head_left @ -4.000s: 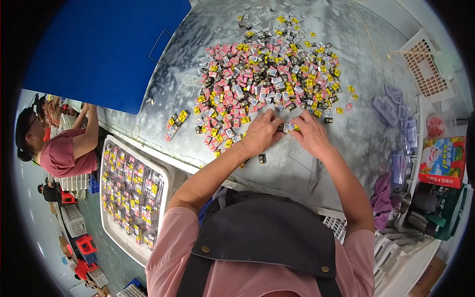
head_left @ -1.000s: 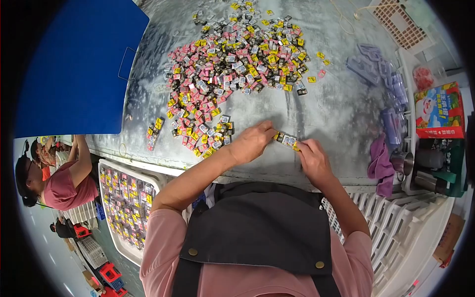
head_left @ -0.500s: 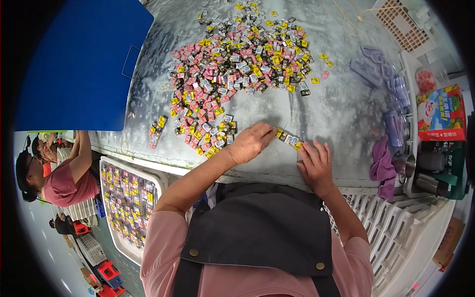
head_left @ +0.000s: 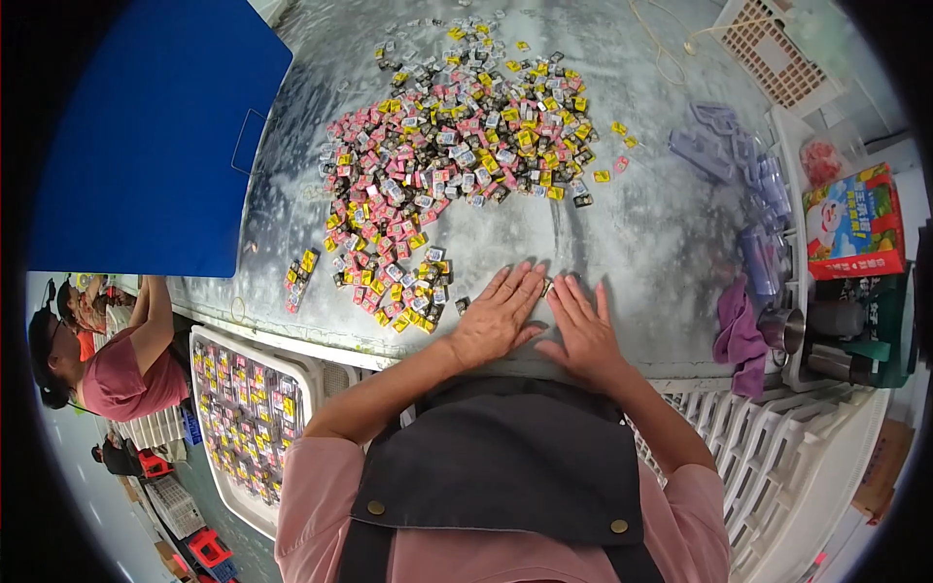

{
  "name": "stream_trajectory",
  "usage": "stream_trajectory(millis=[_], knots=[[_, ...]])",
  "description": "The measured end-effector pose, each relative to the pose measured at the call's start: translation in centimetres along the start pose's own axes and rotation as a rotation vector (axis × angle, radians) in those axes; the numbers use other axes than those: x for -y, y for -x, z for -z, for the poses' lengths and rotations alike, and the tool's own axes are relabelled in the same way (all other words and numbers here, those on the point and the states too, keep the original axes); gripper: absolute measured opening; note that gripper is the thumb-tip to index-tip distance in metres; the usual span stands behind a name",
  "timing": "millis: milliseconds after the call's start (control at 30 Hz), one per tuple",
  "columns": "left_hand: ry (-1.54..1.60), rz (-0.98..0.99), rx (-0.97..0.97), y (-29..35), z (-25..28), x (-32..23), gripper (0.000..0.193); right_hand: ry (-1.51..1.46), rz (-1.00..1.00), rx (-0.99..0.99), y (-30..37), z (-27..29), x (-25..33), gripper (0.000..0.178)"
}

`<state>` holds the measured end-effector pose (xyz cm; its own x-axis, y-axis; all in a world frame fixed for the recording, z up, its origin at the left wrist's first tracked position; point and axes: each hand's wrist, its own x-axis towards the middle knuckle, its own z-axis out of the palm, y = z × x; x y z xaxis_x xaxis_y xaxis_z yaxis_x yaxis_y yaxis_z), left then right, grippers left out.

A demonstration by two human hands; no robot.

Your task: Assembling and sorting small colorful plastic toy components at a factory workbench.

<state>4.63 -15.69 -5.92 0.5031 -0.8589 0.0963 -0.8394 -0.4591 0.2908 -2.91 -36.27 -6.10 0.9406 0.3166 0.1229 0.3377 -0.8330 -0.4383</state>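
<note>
My left hand (head_left: 499, 316) lies palm down near the table's front edge, its fingers stretched out. Beside it my right hand (head_left: 586, 325) is also flat, fingers slightly apart, angled so that both sets of fingertips nearly meet. Between them the edge of a small wrapped piece (head_left: 546, 288) shows; whatever else lies under the palms is hidden. One dark piece (head_left: 463, 305) sits just left of my left hand. Beyond spreads a large pile of small wrapped pieces (head_left: 457, 146) in pink, yellow, black and white. A short row of such pieces (head_left: 300, 280) lies apart on the left.
A white tray (head_left: 309, 389) holding packed pieces is at the lower left, below a large blue panel (head_left: 155, 136). On the right are clear plastic holders (head_left: 763, 257), a purple cloth (head_left: 743, 335), a metal cup (head_left: 782, 330) and a colourful box (head_left: 855, 222). A co-worker (head_left: 131, 374) is at left.
My hands have come together: the left has moved slightly right and flattened, the right has shifted left. The row of pieces that showed between them is now mostly covered.
</note>
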Motion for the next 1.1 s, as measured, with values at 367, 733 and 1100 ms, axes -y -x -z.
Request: stream_trajectory(millis=[367,733,1100], knots=[[0.042,0.091,-0.195,-2.2,0.5,0.7,0.061,0.001,-0.338,-0.291,-12.8,1.6,-8.9,0.021],[-0.237,0.097,-0.247,-8.0,0.1,6.4,0.055,-0.141,-0.182,-0.300,-11.6,0.8,-7.4,0.021],[0.061,0.450,-0.550,-9.6,2.0,8.7,0.016,-0.203,-0.094,-0.206,-12.6,0.4,-5.7,0.020]])
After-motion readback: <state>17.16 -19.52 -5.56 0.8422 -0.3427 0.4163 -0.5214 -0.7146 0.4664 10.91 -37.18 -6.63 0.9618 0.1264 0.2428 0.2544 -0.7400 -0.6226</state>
